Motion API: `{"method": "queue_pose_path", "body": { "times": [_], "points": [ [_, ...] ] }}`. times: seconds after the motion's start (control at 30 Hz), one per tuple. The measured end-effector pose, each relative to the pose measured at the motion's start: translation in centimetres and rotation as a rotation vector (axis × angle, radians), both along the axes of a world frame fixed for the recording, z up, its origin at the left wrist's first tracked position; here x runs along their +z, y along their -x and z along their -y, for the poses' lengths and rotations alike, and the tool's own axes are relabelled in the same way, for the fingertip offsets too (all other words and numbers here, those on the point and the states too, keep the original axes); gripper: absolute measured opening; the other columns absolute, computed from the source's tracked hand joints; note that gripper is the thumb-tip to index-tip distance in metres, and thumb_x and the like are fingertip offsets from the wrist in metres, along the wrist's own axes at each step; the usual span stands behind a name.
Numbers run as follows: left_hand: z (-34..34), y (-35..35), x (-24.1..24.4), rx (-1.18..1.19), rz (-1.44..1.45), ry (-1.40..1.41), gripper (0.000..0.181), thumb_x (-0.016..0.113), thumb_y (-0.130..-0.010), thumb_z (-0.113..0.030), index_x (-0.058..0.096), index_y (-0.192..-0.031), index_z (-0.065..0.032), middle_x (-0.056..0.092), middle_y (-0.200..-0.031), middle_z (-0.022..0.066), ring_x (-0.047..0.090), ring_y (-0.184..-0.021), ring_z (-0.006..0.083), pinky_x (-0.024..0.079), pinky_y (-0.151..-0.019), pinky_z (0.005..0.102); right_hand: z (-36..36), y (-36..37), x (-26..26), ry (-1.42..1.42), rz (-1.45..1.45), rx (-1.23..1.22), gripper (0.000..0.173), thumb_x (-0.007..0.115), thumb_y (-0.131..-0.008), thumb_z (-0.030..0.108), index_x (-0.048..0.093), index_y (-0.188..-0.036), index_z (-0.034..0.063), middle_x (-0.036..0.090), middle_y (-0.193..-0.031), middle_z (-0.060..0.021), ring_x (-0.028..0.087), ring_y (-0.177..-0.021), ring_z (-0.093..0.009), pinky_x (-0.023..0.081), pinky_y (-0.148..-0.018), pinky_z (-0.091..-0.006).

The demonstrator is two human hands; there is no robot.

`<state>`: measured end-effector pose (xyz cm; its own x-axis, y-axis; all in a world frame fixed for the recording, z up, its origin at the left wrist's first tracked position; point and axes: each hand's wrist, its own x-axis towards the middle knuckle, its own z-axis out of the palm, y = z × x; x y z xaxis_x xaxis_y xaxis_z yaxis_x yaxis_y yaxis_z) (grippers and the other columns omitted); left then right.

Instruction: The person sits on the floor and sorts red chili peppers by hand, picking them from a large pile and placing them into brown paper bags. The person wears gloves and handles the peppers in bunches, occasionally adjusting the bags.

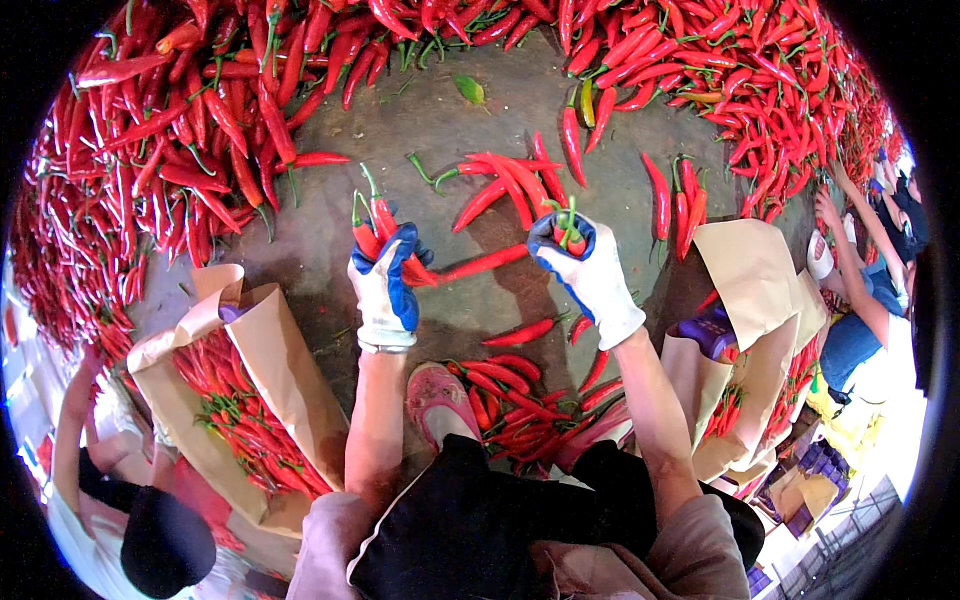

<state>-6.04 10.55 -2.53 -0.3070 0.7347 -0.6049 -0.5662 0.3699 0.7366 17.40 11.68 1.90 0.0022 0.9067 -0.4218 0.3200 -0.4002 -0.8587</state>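
Note:
White work gloves with blue palms cover both hands. My left hand [386,285] is closed around a few red chili peppers [382,217], their green stems pointing up and away from me. Opposite it, my right hand [581,270] grips chilies too; only their stems and tops [571,236] show above the fist. Between the hands a long red chili [484,264] lies on the grey floor, and a loose cluster of chilies [510,180] rests just beyond. More chilies [517,405] are heaped between my feet.
Large chili heaps [225,112] curve around the far side and both flanks. A paper bag [289,352] holding chilies stands at left, another open paper bag [750,285] at right. A green leaf [469,89] lies ahead. Other people [169,536] work at lower left and at right.

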Motion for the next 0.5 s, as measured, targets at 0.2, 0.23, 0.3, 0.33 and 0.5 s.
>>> {"method": "queue_pose_path", "body": {
  "times": [0.2,0.23,0.3,0.33,0.5],
  "points": [
    [0.2,-1.8,-0.5,-0.007,0.072,-0.082,0.031,0.067,-0.080,0.000,0.060,-0.110,0.0007,0.066,-0.083,0.0079,0.062,-0.065,0.0183,0.052,-0.058,0.0321,1.3,3.9,0.3,-0.093,0.778,0.696,0.055,0.078,-0.067,0.031,0.059,-0.115,0.0120,0.063,-0.104,-0.0126,0.062,-0.098,-0.031,0.051,-0.082,-0.0423],
    [0.2,-2.0,-0.6,0.039,0.080,-0.066,0.029,0.067,-0.080,0.000,0.061,-0.108,0.0009,0.066,-0.082,0.0077,0.062,-0.064,0.0187,0.051,-0.057,0.0317,1.7,4.5,0.0,-0.079,0.816,0.793,0.055,0.077,-0.067,0.030,0.058,-0.116,0.0134,0.062,-0.104,-0.0108,0.061,-0.099,-0.030,0.051,-0.083,-0.0424],
    [0.2,-1.6,-0.3,0.012,0.053,-0.055,0.026,0.067,-0.080,-0.001,0.062,-0.105,0.0011,0.066,-0.080,0.0078,0.062,-0.063,0.0189,0.052,-0.058,0.0317,2.1,5.5,-0.2,-0.107,0.951,0.975,0.046,0.074,-0.068,0.027,0.060,-0.110,0.0136,0.062,-0.099,-0.0103,0.061,-0.096,-0.029,0.051,-0.080,-0.0408],
    [0.2,-1.5,-0.2,-0.002,0.041,-0.048,0.024,0.067,-0.080,-0.001,0.063,-0.103,0.0012,0.066,-0.080,0.0079,0.062,-0.062,0.0190,0.053,-0.059,0.0317,2.4,5.4,-0.5,-0.131,0.968,1.009,0.045,0.074,-0.067,0.025,0.060,-0.109,0.0138,0.062,-0.099,-0.0104,0.061,-0.095,-0.028,0.051,-0.080,-0.0402],
    [0.0,-1.2,-0.2,0.005,0.006,-0.060,0.025,0.066,-0.080,-0.001,0.062,-0.104,0.0011,0.066,-0.082,0.0082,0.062,-0.064,0.0185,0.054,-0.061,0.0325,2.9,4.5,-0.7,-0.200,0.943,1.077,0.046,0.073,-0.068,0.024,0.061,-0.110,0.0129,0.062,-0.099,-0.0102,0.061,-0.096,-0.029,0.050,-0.082,-0.0408]
  ]
}}
